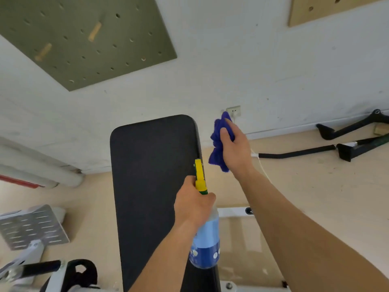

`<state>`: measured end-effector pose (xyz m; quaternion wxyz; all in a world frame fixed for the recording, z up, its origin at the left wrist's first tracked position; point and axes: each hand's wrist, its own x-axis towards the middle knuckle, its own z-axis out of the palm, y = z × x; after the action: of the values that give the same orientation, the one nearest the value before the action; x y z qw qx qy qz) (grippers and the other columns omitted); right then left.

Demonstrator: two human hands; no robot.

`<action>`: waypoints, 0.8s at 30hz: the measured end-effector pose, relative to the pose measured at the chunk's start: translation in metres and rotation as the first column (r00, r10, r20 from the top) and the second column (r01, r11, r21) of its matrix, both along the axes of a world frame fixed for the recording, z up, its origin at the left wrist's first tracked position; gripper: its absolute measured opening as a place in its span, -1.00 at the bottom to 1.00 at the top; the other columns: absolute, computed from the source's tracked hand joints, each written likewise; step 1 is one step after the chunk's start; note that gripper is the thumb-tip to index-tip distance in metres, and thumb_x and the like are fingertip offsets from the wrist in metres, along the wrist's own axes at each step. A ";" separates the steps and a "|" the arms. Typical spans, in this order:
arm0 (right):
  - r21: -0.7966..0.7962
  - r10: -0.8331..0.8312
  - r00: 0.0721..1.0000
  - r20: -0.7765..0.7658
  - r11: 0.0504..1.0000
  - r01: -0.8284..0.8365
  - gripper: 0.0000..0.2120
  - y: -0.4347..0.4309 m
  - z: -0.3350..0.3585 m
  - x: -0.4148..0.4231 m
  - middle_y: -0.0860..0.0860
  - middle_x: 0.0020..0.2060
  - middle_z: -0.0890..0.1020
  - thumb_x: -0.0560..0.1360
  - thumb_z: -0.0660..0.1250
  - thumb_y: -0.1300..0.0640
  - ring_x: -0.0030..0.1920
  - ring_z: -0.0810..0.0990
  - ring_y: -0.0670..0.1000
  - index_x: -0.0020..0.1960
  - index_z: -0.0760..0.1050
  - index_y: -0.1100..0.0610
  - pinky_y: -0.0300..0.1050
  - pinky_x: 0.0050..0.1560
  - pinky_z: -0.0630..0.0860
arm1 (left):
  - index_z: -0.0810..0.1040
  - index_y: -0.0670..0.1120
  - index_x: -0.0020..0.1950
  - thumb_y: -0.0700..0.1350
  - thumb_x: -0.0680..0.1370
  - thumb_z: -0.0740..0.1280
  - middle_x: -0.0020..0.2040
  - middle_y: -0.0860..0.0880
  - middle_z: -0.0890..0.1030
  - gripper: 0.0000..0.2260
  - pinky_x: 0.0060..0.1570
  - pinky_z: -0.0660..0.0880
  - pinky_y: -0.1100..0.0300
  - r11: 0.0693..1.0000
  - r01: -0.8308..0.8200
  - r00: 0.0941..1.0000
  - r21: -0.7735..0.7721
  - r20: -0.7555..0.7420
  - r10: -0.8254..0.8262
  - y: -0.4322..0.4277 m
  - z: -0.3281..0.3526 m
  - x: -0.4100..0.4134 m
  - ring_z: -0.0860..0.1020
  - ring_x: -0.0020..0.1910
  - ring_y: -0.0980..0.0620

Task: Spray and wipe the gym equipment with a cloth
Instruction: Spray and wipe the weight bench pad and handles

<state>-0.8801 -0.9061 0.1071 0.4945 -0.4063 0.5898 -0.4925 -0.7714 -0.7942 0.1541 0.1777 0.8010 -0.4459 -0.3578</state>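
A long black padded surface (151,165) runs away from the hands toward a white wall (231,70), its rounded far end beyond both of them. Pale floor (315,186) lies on either side. High on the wall, far to the left of the hands, hangs a green pegboard (84,39) with two wooden pegs; a bare wooden pegboard (336,9) sits up to the right. A wall socket (233,111) shows just past the right hand (234,148). Black bars (347,129) lie on the floor well to the right of it, and white pipes (31,165) run along the wall base far to the left. A slotted metal plate (31,226) stands off to the left of the left hand (192,204).

The left hand is curled round the neck of a spray bottle (207,239) over the right edge of the surface, yellow nozzle (199,175) pointing away (blue liquid shows through the clear plastic). The right hand grips a bunched purple cloth (217,152) in the air, just right of the surface and beyond the bottle
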 end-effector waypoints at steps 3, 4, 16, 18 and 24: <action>-0.071 0.191 0.961 -0.200 0.975 -0.209 -0.54 -0.025 -0.003 0.050 0.05 0.37 0.49 0.70 0.06 -0.02 0.22 0.54 0.05 0.59 0.16 -0.08 -0.12 0.21 0.44 | 0.46 0.06 -0.05 -0.19 0.47 0.42 -0.22 0.07 0.57 -0.79 -0.18 0.49 0.09 1.000 0.002 1.000 -0.031 0.003 -0.001 0.011 0.004 0.019 0.55 -0.23 0.05; -0.083 0.205 0.937 -0.284 0.968 -0.237 -0.52 -0.023 -0.011 0.065 0.09 0.38 0.47 0.70 0.04 -0.04 0.22 0.54 0.09 0.60 0.10 -0.10 -0.04 0.23 0.47 | 0.47 0.06 -0.05 -0.20 0.47 0.43 -0.24 0.08 0.55 -0.79 -0.22 0.45 0.14 0.999 -0.001 1.000 -0.048 0.004 0.001 0.013 0.006 0.027 0.53 -0.25 0.08; 0.036 0.149 0.895 -0.421 0.988 -0.147 -0.48 0.081 -0.069 0.075 0.17 0.21 0.60 0.68 0.13 -0.03 0.09 0.60 0.18 0.60 0.11 -0.04 0.05 0.14 0.51 | 0.47 0.05 0.10 -0.15 0.50 0.43 -0.14 0.01 0.56 -0.75 -0.20 0.41 0.18 0.994 0.095 0.993 -0.054 0.070 -0.091 0.018 0.008 0.079 0.55 -0.15 0.05; 0.008 0.145 0.874 -0.464 0.987 -0.159 -0.48 0.047 -0.052 0.080 0.18 0.15 0.61 0.69 0.09 -0.05 0.01 0.60 0.16 0.61 0.06 -0.06 0.03 0.06 0.51 | 0.47 0.07 0.06 -0.15 0.49 0.44 -0.15 0.01 0.56 -0.76 -0.18 0.44 0.15 0.995 0.087 0.995 -0.042 0.054 -0.084 0.027 0.002 0.079 0.56 -0.16 0.04; 0.080 0.176 0.862 -0.476 0.984 -0.156 -0.43 0.172 -0.102 0.090 0.18 0.07 0.60 0.66 0.16 -0.01 -0.09 0.59 0.19 0.61 0.06 -0.06 0.05 -0.09 0.52 | 0.47 0.08 0.02 -0.16 0.47 0.43 -0.20 0.07 0.55 -0.76 -0.21 0.42 0.19 0.991 0.137 0.988 0.006 0.067 -0.137 0.049 -0.012 0.070 0.54 -0.21 0.11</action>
<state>-0.7901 -0.7346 0.0047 0.3809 -0.5554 0.6664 -0.3200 -0.7019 -0.7453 0.1419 0.1371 0.7801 -0.5053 -0.3425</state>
